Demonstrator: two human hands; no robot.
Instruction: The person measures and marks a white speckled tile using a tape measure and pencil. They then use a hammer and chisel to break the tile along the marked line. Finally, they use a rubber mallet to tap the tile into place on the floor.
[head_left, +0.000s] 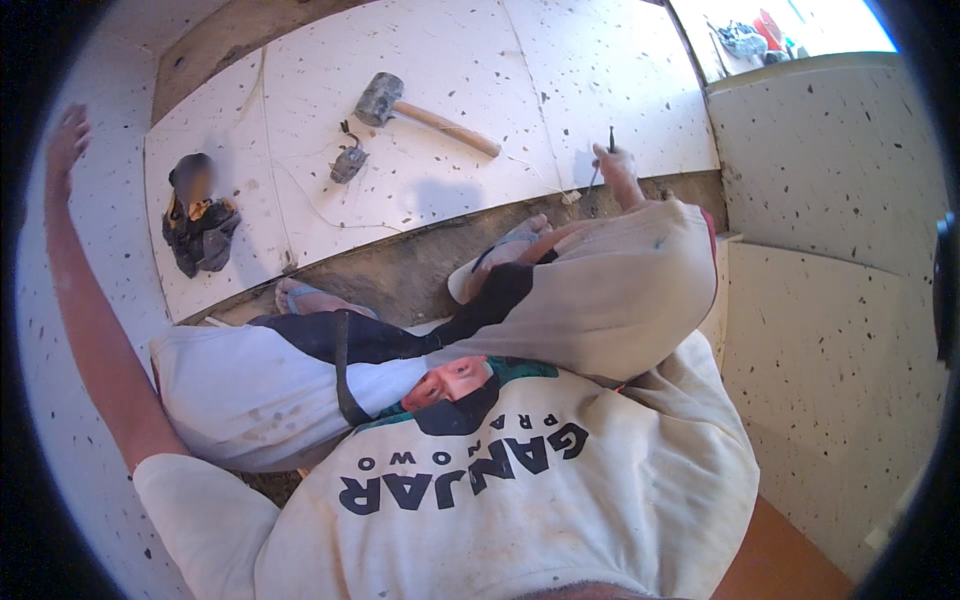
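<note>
My left arm reaches out to the far left, where my left hand (68, 140) is open, its fingers stretched against or just off a white dark-speckled tile surface. At the right, beyond my knee, my right hand (618, 168) is closed around a thin tool with a dark upright tip (612, 138); its exact kind is too small to make out. A mallet with a grey head (380, 98) and a wooden handle (447, 128) lies on the speckled tiles (450, 60) ahead. Beside it sits a small grey block (348, 163) with a dark hooked piece on top.
Thin string (330, 222) runs loosely across the tiles. A dark crumpled bundle (200, 238), partly blurred, lies at the left. Bare cement (385, 262) shows around my sandalled feet. Speckled panels (820, 160) stand at the right; a red object and bag (745, 40) are beyond.
</note>
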